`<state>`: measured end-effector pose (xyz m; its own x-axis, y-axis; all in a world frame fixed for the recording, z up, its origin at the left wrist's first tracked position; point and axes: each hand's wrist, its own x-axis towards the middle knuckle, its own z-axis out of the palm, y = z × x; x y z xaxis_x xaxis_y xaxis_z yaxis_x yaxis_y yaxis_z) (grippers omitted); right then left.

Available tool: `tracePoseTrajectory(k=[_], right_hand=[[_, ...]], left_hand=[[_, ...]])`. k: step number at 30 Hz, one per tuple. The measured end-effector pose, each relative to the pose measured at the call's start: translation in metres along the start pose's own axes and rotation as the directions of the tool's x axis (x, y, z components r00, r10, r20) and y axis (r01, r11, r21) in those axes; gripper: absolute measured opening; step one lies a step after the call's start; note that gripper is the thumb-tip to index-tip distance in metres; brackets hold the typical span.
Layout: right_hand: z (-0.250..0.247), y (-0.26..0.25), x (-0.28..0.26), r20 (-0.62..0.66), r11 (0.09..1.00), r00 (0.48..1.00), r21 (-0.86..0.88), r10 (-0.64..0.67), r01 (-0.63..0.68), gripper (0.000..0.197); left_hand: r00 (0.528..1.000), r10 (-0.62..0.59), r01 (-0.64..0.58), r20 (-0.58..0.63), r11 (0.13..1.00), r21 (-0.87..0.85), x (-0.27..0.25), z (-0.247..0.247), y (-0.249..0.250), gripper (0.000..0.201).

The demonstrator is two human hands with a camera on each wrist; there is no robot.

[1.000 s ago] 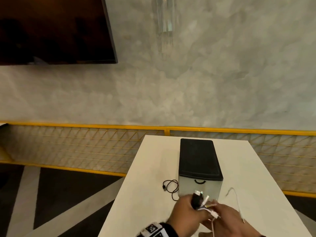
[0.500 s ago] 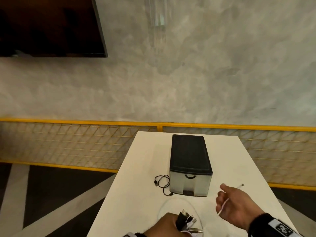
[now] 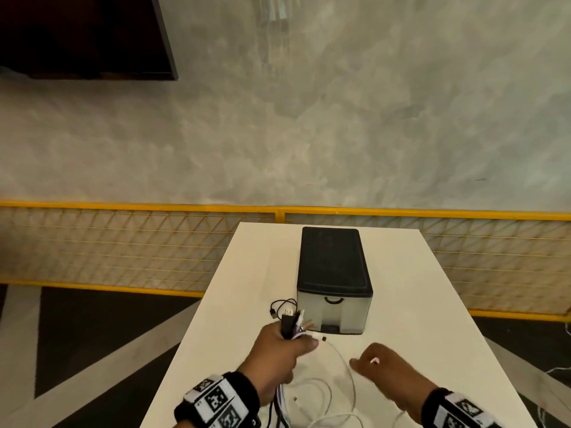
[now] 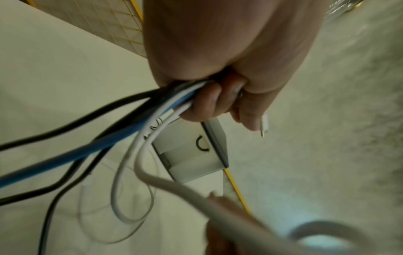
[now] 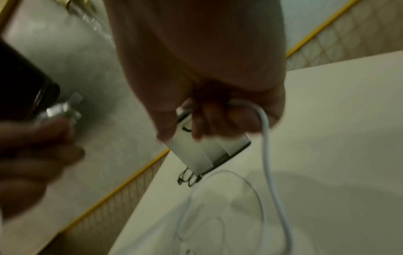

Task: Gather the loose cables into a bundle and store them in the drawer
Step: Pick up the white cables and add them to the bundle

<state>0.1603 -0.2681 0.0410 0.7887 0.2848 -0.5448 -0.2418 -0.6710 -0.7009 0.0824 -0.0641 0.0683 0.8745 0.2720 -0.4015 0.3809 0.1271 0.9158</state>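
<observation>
My left hand grips a bundle of cables in a fist, with the plugs sticking up in front of the drawer unit. The left wrist view shows black, blue and white cables trailing from that fist. To the right, my right hand is curled round a white cable that hangs down to loops on the table. The drawer unit, black-topped with a pale front and a handle, stands shut mid-table. A thin black cable lies loose at its left front corner.
The white table runs away from me to a yellow mesh railing and a grey wall. Dark floor lies on both sides of the table. A dark screen hangs at the upper left.
My left hand has lifted the bundle up and forward, close to the drawer front. My right hand has come down and in towards the left hand, still holding the white cable.
</observation>
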Motion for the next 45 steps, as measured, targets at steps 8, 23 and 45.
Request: tracePoseTrajectory(k=[8,23,45], right_hand=[[0.03,-0.016,0.023,0.267,0.969,0.964,-0.236,-0.006,0.072,0.016],[0.133,-0.106,0.198,0.418,0.585,0.85,-0.618,-0.321,0.525,0.04],[0.055,-0.103,0.103,0.409,0.622,0.717,-0.36,-0.564,0.695,0.031]], left_hand=[[0.998,-0.047,0.048,0.04,0.998,-0.03,-0.002,0.019,-0.001,0.01],[0.973,-0.197,0.156,-0.123,0.947,-0.282,0.03,-0.019,-0.023,0.043],[0.95,0.069,-0.126,-0.305,0.977,-0.17,0.033,-0.043,-0.011,0.021]])
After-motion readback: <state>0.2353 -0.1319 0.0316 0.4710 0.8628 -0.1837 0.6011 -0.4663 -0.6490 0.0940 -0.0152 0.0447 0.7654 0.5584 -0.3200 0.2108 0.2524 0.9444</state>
